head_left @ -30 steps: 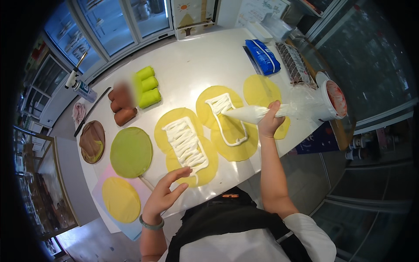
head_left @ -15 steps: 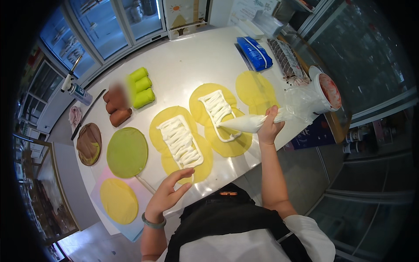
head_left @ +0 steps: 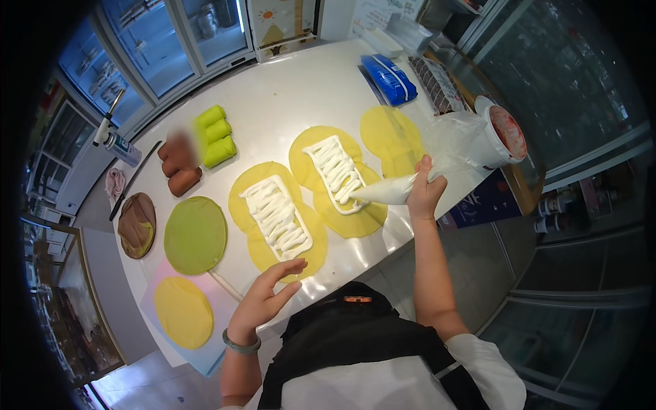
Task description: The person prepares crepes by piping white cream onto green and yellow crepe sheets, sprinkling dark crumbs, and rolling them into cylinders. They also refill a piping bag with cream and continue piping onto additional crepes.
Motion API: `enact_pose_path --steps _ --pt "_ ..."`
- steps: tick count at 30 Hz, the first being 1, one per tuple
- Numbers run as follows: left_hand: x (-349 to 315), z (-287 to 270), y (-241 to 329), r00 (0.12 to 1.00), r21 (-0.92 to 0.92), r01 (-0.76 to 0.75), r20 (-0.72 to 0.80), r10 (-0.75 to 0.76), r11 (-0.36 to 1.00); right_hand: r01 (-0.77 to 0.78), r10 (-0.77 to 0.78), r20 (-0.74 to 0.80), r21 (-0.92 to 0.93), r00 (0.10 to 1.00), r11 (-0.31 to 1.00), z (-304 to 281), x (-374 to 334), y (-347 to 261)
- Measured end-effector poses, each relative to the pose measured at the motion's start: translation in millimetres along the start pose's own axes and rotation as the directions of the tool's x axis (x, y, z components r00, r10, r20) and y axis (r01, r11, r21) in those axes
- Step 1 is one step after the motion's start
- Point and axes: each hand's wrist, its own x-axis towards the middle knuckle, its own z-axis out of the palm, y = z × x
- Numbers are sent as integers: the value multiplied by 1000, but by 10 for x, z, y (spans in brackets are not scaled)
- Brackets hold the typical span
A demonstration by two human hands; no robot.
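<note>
My right hand point(head_left: 425, 193) is closed around a clear piping bag point(head_left: 384, 190) filled with white cream. Its tip points left, at the lower part of a cream zigzag point(head_left: 333, 171) on two overlapping yellow crepes point(head_left: 372, 222). Left of these lies another overlapping pair of yellow crepes point(head_left: 247, 240), with a cream rectangle point(head_left: 277, 217) filled by zigzag lines. My left hand point(head_left: 265, 299) hovers by the near edge of that pair, fingers apart and holding nothing. More plain yellow crepes point(head_left: 393, 130) lie at the right, partly behind the bag's loose end.
Left are a green crepe stack point(head_left: 195, 236), brown crepes point(head_left: 135, 231), a yellow stack point(head_left: 183, 311), green rolls point(head_left: 220, 152), brown rolls point(head_left: 184, 182), a long knife point(head_left: 128, 191) and a torch point(head_left: 121, 146). Right are a blue packet point(head_left: 388, 78), dark cookies point(head_left: 436, 83) and a white tub point(head_left: 490, 140).
The zigzag in the middle cream outline has grown downward, toward me. My right hand and the bag have shifted slightly right relative to the crepes; the whole view has shifted a little.
</note>
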Motion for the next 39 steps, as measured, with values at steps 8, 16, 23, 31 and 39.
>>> enact_pose_path --steps 8,16,23,31,39 --pt "-71 58 -19 999 -59 32 4 -32 998 94 -82 98 -115 992 989 -34 48 85" --pt "222 83 -25 998 -74 -10 62 15 997 135 -123 152 -71 981 988 -55 347 -206" --pt "1512 379 1349 785 97 -567 -239 572 818 523 -353 724 -12 592 852 239 141 -1466" --pt "2483 647 2266 943 30 -126 313 110 992 -499 -319 919 393 231 772 -246 1145 -773" --pt "3469 1037 2163 988 -45 -122 94 126 992 -597 -96 995 100 38 796 -291 1423 135"
